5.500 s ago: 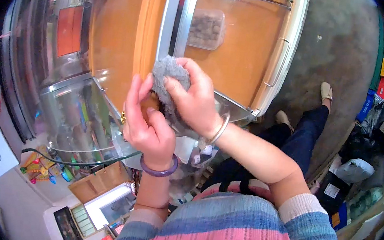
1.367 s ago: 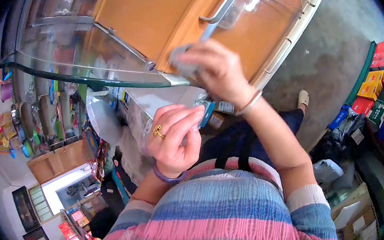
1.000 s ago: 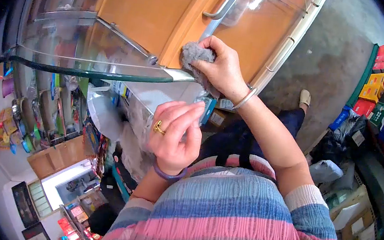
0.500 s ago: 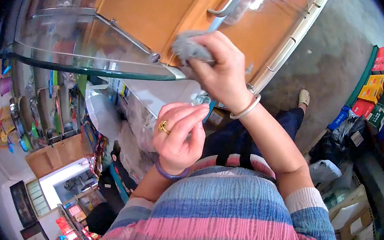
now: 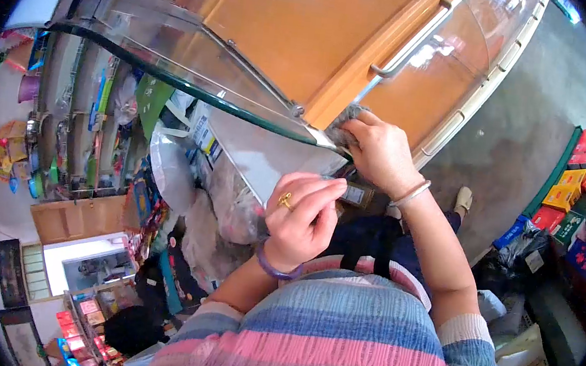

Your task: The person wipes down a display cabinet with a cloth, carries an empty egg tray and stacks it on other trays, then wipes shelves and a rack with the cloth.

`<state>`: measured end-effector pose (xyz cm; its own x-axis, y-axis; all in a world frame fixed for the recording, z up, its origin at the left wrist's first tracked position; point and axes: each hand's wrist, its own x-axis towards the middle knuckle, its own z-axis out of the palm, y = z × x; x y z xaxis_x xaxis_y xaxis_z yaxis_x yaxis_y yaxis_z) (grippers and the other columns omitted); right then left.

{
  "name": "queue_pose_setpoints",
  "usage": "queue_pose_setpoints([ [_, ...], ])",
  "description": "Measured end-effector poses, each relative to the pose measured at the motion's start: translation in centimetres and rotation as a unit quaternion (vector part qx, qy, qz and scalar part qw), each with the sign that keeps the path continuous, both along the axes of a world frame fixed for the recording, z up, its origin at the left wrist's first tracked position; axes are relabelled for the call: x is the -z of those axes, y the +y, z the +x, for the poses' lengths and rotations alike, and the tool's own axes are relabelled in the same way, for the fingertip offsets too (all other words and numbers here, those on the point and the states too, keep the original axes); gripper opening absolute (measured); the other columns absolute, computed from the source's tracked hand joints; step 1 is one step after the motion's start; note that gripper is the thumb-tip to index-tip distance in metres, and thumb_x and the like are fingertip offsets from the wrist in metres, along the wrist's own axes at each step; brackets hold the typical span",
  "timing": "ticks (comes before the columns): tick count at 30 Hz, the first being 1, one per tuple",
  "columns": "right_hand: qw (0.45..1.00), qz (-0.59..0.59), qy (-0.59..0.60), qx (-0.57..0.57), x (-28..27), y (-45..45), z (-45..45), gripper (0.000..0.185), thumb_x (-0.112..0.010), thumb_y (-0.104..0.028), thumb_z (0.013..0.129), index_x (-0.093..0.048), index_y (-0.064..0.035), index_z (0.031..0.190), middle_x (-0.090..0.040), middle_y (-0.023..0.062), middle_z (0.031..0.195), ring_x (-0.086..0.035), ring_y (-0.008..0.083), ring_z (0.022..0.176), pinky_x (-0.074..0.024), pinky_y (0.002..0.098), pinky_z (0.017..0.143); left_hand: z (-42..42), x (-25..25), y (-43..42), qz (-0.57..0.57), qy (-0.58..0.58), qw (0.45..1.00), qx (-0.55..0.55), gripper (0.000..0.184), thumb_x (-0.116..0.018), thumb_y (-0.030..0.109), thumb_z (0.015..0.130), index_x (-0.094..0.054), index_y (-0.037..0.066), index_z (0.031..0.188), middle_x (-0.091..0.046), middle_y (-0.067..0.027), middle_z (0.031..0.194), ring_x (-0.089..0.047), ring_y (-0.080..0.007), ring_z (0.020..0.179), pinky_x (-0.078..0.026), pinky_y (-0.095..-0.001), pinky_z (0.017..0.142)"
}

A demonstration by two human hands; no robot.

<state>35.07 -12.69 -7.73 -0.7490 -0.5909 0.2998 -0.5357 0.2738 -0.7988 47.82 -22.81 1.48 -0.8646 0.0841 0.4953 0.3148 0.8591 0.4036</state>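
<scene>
Light is moderate and rather even over both hands, the left [image 5: 304, 213] and the right [image 5: 385, 157]; white glare lies on the glossy orange cabinet [image 5: 286, 39] near its metal handle [image 5: 423, 36], and the floor [image 5: 526, 136] has a pale, soft shine; the trousers [image 5: 365, 244] sink into dimness, with little detail. The wide lens bends straight edges into curves, strongest toward the black corners; the striped sweater [image 5: 334, 330] is fairly crisp, whereas the grey cloth [image 5: 349, 121] looks soft, and small goods [image 5: 96, 119] at left are smeared.
</scene>
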Motion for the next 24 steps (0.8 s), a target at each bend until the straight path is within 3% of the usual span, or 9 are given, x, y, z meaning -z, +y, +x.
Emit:
queue_pose_setpoints([
  [1, 0.996, 0.085, 0.01, -0.003, 0.1, 0.5, -0.3, 0.017, -0.06, -0.006, 0.07, -0.064, -0.0058, 0.087, -0.061, 0.0152, 0.084, -0.062, 0.0343, 0.076, -0.0515, 0.0436, 0.066, 0.2, -0.2, -0.1, -0.002, 0.001, 1.0, -0.009, 0.026, -0.06, -0.006, 0.072, -0.066, 0.002, 0.095, -0.068, -0.0088, 0.091, -0.063, -0.0257, 0.081, -0.05, -0.0386, 0.076],
  [3, 0.999, 0.002, -0.04, -0.01, -0.5, 2.1, -0.3, 0.021, -0.061, -0.011, 0.071, -0.062, -0.0012, 0.089, -0.061, 0.0199, 0.083, -0.062, 0.0384, 0.079, -0.0513, 0.0443, 0.069, 0.5, -0.8, -0.2, 0.003, 0.011, 1.0, -0.016, 0.026, -0.06, -0.006, 0.072, -0.066, 0.002, 0.096, -0.068, -0.0092, 0.091, -0.063, -0.0258, 0.081, -0.05, -0.039, 0.076],
  [7, 0.926, -0.231, -0.298, -0.007, -3.6, 4.6, 1.5, 0.031, -0.065, -0.01, 0.077, -0.056, -0.0001, 0.105, -0.063, 0.0141, 0.093, -0.061, 0.0213, 0.091, -0.0481, 0.0315, 0.081, 1.3, 0.6, -0.5, 0.067, -0.039, 0.996, -0.052, 0.028, -0.061, 0.0, 0.075, -0.065, 0.0, 0.104, -0.067, -0.0117, 0.092, -0.063, -0.0282, 0.082, -0.049, -0.0396, 0.078],
  [10, 0.806, -0.354, -0.461, -0.11, -7.1, 6.5, 2.1, 0.034, -0.062, -0.013, 0.087, -0.05, -0.0024, 0.117, -0.057, 0.0021, 0.105, -0.051, 0.011, 0.099, -0.0429, 0.0268, 0.088, 1.4, 0.2, 1.2, 0.196, -0.199, 0.959, -0.037, 0.06, -0.071, 0.022, 0.074, -0.049, -0.004, 0.124, -0.061, -0.0191, 0.105, -0.061, -0.0327, 0.095, -0.047, -0.0399, 0.084],
  [12, 0.758, -0.401, -0.481, -0.182, -8.3, 7.4, 2.1, 0.04, -0.06, -0.017, 0.091, -0.046, -0.0027, 0.126, -0.055, 0.0019, 0.113, -0.048, 0.0103, 0.106, -0.0389, 0.0258, 0.094, 1.9, 2.4, 1.7, 0.424, -0.237, 0.874, 0.017, 0.066, -0.069, 0.028, 0.079, -0.042, -0.003, 0.13, -0.058, -0.0143, 0.114, -0.057, -0.028, 0.105, -0.044, -0.0381, 0.092],
  [16, 0.838, -0.32, -0.427, -0.113, -8.1, 8.6, 2.0, 0.036, -0.058, -0.013, 0.09, -0.05, 0.0004, 0.123, -0.058, 0.0044, 0.109, -0.052, 0.0114, 0.101, -0.0423, 0.0263, 0.089, -0.3, 2.1, 4.2, 0.73, -0.306, 0.611, -0.02, 0.047, -0.06, 0.016, 0.088, -0.044, 0.002, 0.13, -0.057, -0.0075, 0.117, -0.055, -0.0215, 0.107, -0.042, -0.0347, 0.095],
  [18, 0.902, -0.231, -0.363, -0.029, -6.9, 10.1, 1.4, 0.034, -0.058, -0.011, 0.089, -0.052, 0.001, 0.12, -0.061, 0.0061, 0.102, -0.055, 0.0117, 0.096, -0.045, 0.0263, 0.085, -1.7, 1.5, 4.6, 0.724, -0.325, 0.609, -0.021, 0.04, -0.056, 0.01, 0.09, -0.047, 0.002, 0.128, -0.058, -0.0068, 0.116, -0.056, -0.0187, 0.106, -0.043, -0.0328, 0.094],
  [20, 0.898, -0.274, -0.346, 0.006, -4.7, 11.3, 0.7, 0.033, -0.06, -0.007, 0.084, -0.055, 0.0012, 0.116, -0.064, 0.0094, 0.095, -0.059, 0.0136, 0.089, -0.0479, 0.0283, 0.081, -2.5, 1.4, 5.0, 0.724, -0.314, 0.614, -0.016, 0.033, -0.055, 0.005, 0.09, -0.051, 0.002, 0.123, -0.06, -0.0059, 0.113, -0.056, -0.0136, 0.104, -0.044, -0.0293, 0.091],
  [24, 0.954, -0.089, -0.264, 0.107, -1.1, 14.0, -0.3, 0.033, -0.065, -0.006, 0.079, -0.059, 0.0008, 0.11, -0.065, 0.0138, 0.099, -0.063, 0.0246, 0.092, -0.0494, 0.0337, 0.083, -4.0, 1.9, 6.0, 0.625, -0.278, 0.729, -0.015, 0.03, -0.06, 0.004, 0.087, -0.053, 0.001, 0.116, -0.061, -0.004, 0.107, -0.056, -0.0111, 0.098, -0.044, -0.0272, 0.087],
])
